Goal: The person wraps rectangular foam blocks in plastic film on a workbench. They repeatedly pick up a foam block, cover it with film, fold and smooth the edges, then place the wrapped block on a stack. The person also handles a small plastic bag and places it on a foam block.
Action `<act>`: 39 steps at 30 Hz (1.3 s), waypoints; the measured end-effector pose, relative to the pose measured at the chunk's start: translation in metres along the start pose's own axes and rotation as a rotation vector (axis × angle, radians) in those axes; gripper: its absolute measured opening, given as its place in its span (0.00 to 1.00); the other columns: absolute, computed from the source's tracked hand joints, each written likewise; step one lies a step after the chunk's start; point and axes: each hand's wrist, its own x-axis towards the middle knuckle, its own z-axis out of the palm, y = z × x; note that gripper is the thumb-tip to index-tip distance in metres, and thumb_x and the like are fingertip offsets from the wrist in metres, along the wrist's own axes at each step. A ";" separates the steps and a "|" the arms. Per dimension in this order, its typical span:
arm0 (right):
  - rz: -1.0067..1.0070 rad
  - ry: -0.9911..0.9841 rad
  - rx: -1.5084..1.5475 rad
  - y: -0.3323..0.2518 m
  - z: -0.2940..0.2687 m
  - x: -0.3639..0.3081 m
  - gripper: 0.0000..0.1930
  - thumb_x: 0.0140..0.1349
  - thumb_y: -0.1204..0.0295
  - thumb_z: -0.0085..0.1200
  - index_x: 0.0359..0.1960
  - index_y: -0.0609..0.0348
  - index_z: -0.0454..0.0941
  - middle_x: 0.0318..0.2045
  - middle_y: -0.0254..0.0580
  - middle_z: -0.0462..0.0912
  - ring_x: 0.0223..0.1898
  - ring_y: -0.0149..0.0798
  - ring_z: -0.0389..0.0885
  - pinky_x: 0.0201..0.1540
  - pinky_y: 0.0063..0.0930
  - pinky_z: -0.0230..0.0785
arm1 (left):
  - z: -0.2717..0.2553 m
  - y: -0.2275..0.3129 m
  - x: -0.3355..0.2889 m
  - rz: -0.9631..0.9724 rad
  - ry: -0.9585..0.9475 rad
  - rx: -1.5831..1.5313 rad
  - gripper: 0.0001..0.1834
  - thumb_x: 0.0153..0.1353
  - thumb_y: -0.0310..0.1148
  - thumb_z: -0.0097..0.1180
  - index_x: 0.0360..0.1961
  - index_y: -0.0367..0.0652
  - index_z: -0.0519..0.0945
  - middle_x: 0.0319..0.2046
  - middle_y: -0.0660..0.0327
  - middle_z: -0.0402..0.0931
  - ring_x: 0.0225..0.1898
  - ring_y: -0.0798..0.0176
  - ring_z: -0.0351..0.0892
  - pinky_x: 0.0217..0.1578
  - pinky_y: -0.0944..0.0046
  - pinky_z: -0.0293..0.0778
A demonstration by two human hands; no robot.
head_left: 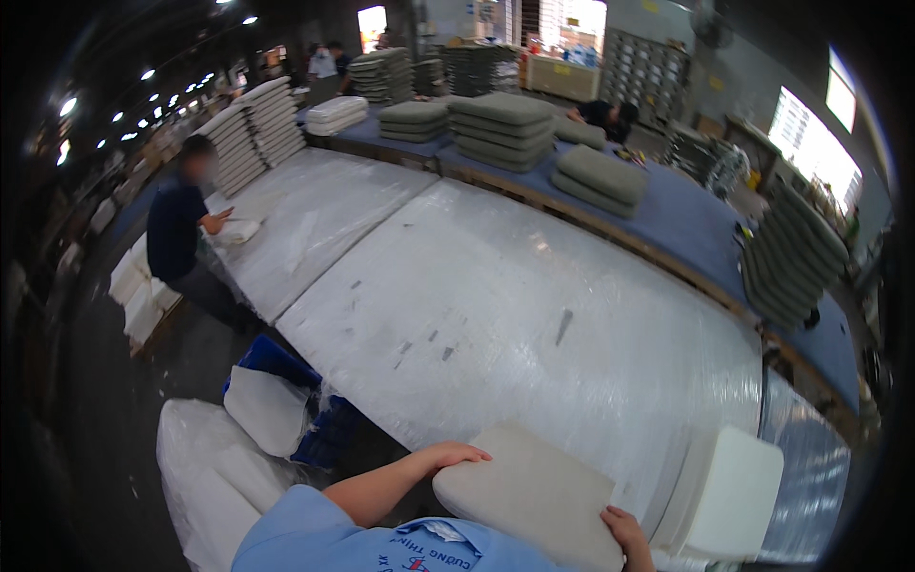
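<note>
A light beige seat cushion (529,491) with rounded corners lies at the near edge of the plastic-covered table (496,305), close against my body. My left hand (457,457) grips its left edge, fingers over the top and thumb side hidden. On the opposite edge, my right hand (624,534) holds the cushion with bent fingers. Just right of it is a small stack of white cushions (729,491), apart from my right hand.
White foam pieces in clear plastic (210,467) and a blue crate (329,434) stand at the left. Beyond the table, a blue-topped bench (667,229) bears several stacks of grey-green cushions (500,133). A co-worker (181,229) stands at the far left; another person (610,116) bends behind the bench.
</note>
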 end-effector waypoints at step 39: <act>-1.423 -0.358 -0.934 -0.171 -0.029 -0.252 0.37 0.56 0.74 0.67 0.69 0.67 0.69 0.62 0.63 0.76 0.61 0.56 0.76 0.67 0.46 0.66 | 0.510 -0.250 -0.048 0.467 0.929 -1.136 0.42 0.69 0.66 0.53 0.77 0.55 0.65 0.71 0.53 0.67 0.55 0.45 0.77 0.59 0.45 0.73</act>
